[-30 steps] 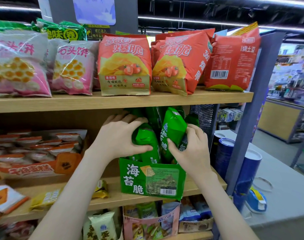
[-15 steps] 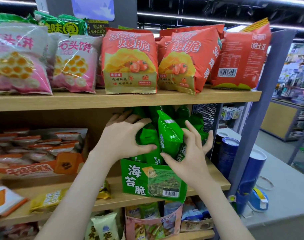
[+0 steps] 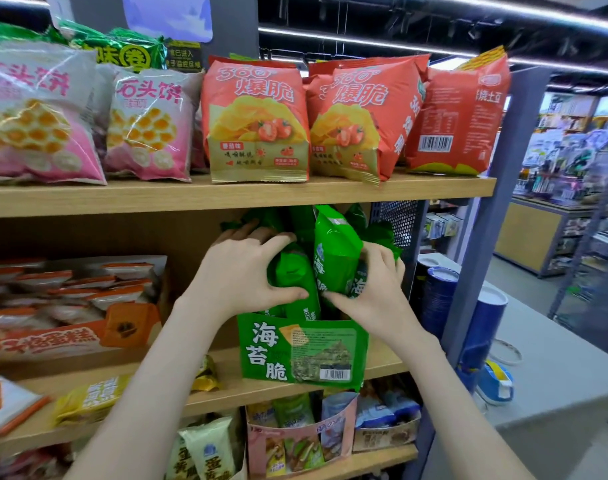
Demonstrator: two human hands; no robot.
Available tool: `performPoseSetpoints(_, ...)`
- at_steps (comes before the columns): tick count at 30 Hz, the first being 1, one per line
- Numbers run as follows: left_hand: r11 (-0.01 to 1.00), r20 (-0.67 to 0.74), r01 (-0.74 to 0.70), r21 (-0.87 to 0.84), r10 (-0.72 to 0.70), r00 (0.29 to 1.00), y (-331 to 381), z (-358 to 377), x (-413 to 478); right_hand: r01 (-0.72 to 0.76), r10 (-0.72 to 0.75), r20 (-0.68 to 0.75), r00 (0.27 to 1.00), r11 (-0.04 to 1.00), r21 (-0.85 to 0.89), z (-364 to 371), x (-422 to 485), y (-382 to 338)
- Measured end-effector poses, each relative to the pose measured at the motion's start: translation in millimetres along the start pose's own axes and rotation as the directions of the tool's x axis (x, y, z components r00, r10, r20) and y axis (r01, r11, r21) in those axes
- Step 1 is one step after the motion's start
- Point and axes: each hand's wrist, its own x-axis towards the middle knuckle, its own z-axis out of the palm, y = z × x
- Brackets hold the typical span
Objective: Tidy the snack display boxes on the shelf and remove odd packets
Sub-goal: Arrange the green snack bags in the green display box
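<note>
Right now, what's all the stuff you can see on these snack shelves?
pink snack bags: two, pink, top shelf left
red crisp bags: three showing, red, top shelf right
seaweed packets: several, green, upright in the display box
display box: one, green, middle shelf
cake box: one, orange, middle shelf left
loose packets: two, yellow, middle shelf front
pink box: one, pink, lower shelf, mixed packets inside
tubes: three, blue, counter right of shelves
left grip: one, bare hand, curled round seaweed packets
right grip: one, bare hand, curled round seaweed packets
</note>
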Motion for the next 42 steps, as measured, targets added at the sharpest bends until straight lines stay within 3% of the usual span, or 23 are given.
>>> performPoseSetpoints(3, 0.999, 0.017, 0.016, -0.034, -0.016, 1.000, -1.6, -0.5, 1.0, -0.108, 0.151, -0.098, 0.984, 0.931, 0.349, -21.6, 7.3, -14.6)
performPoseSetpoints(4, 0.999, 0.043, 0.033, -0.043, -0.031, 0.999, -1.3, -0.9, 1.4, -0.081, 0.161, -0.161, 0.974, 0.906, 0.416, -32.1, 11.5, -19.5)
performPoseSetpoints(6, 0.998, 0.078, 0.054, -0.043, -0.050, 0.996, -0.3, -2.1, 2.8, 0.022, 0.074, -0.233, 0.970, 0.923, 0.385, -51.8, 19.9, -25.5)
performPoseSetpoints(9, 0.998, 0.054, 0.057, -0.020, -0.056, 0.997, 1.6, 0.3, 3.9, 0.080, -0.020, -0.155, 0.988, 0.916, 0.392, -57.5, 17.0, -29.0)
performPoseSetpoints(14, 0.999, -0.042, 0.041, 0.033, -0.040, 0.998, 3.9, 5.3, 1.0, -0.017, 0.069, -0.083, 0.994, 0.859, 0.512, -40.8, -7.4, -21.3)
performPoseSetpoints(18, 0.997, -0.130, 0.066, 0.037, -0.061, 0.990, 10.3, 7.5, -6.3, 0.061, 0.036, -0.149, 0.988, 0.801, 0.595, -44.7, -19.3, -24.8)
performPoseSetpoints(20, 0.997, -0.171, 0.052, -0.051, -0.060, 0.983, 18.6, 2.8, -16.2, 0.086, -0.015, -0.119, 0.993, 0.780, 0.619, -50.7, -27.6, -30.0)
performPoseSetpoints(22, 0.969, -0.229, 0.027, -0.247, -0.085, 0.970, 31.9, -8.5, -31.2, 0.039, -0.031, -0.023, 0.999, 0.750, 0.660, -56.0, -39.8, -30.8)
performPoseSetpoints(24, 0.807, -0.180, 0.071, -0.587, -0.216, 0.960, 51.1, -27.6, -47.3, -0.097, -0.019, 0.155, 0.988, 0.703, 0.705, -55.9, -55.5, -23.3)
performPoseSetpoints(26, 0.478, 0.083, 0.227, -0.849, -0.304, 0.949, 80.5, -48.8, -63.5, -0.254, -0.010, 0.352, 0.936, 0.676, 0.692, -54.7, -73.3, -18.0)
performPoseSetpoints(28, 0.200, 0.342, 0.394, -0.897, -0.253, 0.905, 112.7, -57.6, -78.7, -0.347, -0.041, 0.484, 0.874, 0.646, 0.680, -51.3, -95.8, -14.0)
performPoseSetpoints(31, 0.001, 0.527, 0.548, -0.837, -0.273, 0.805, 154.9, -53.3, -106.7, -0.497, -0.023, 0.619, 0.785, 0.572, 0.653, -49.5, -136.3, -6.6)
performPoseSetpoints(33, -0.095, 0.631, 0.635, -0.766, -0.296, 0.717, 176.2, -49.5, -128.1, -0.586, 0.016, 0.684, 0.730, 0.529, 0.614, -48.1, -163.9, 3.4)
performPoseSetpoints(35, -0.126, 0.705, 0.702, -0.701, -0.273, 0.655, 193.5, -42.6, -154.0, -0.613, -0.003, 0.719, 0.695, 0.520, 0.595, -48.2, -186.7, 9.6)
performPoseSetpoints(40, -0.097, 0.749, 0.766, -0.636, -0.317, 0.582, 230.0, -39.3, -212.8, -0.610, -0.008, 0.786, 0.619, 0.625, 0.487, -47.6, -231.6, 10.1)
performPoseSetpoints(42, -0.064, 0.763, 0.798, -0.599, -0.349, 0.544, 234.8, -38.0, -225.5, -0.630, -0.003, 0.776, 0.631, 0.581, 0.515, -45.8, -245.2, 11.0)
